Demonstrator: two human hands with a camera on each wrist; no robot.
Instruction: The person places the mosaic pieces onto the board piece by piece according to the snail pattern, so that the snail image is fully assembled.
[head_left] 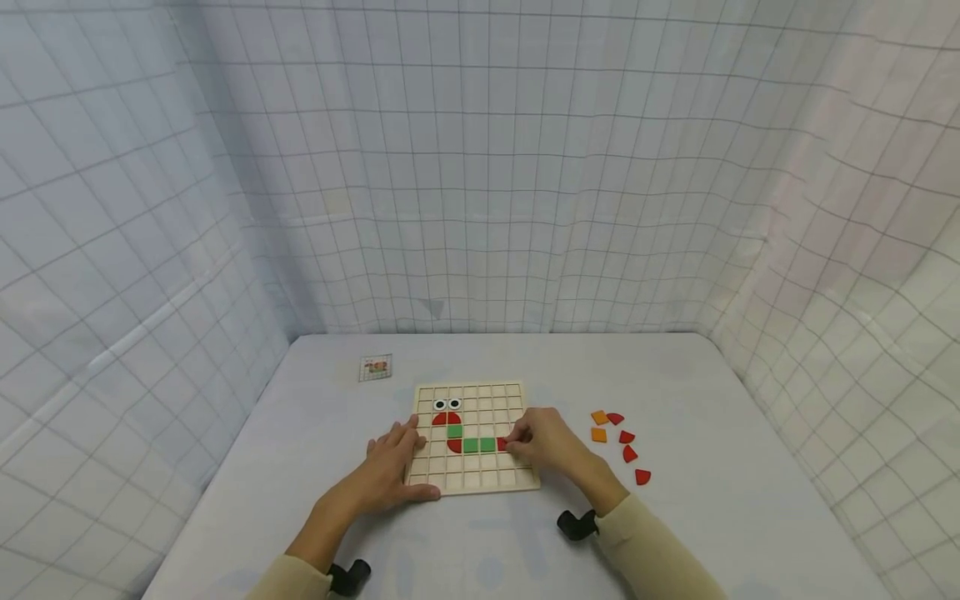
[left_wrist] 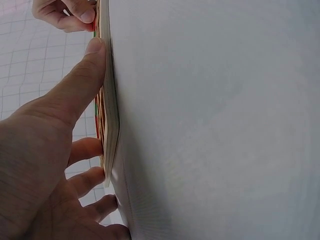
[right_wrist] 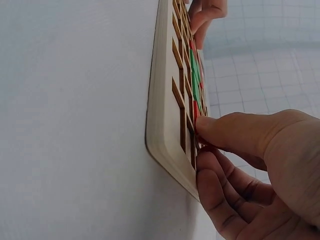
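Note:
A wooden grid board [head_left: 480,479] lies on the table, with two eye tiles [head_left: 447,404], three green square tiles [head_left: 470,445] and several red quarter-circle tiles [head_left: 454,447] in its cells. My left hand [head_left: 393,468] rests spread along the board's left side, its thumb on the front edge. With thumb and fingertips my right hand [head_left: 546,440] pinches a red tile [head_left: 502,444] at the right end of the green row. In the right wrist view that red tile [right_wrist: 195,111] shows beside the thumb, partly hidden by the fingers.
Right of the board lie two orange square tiles [head_left: 598,435] and several loose red quarter-circle tiles [head_left: 629,454]. A small picture card [head_left: 376,367] lies behind the board to the left. White gridded curtains [head_left: 480,208] enclose the white table [head_left: 697,400].

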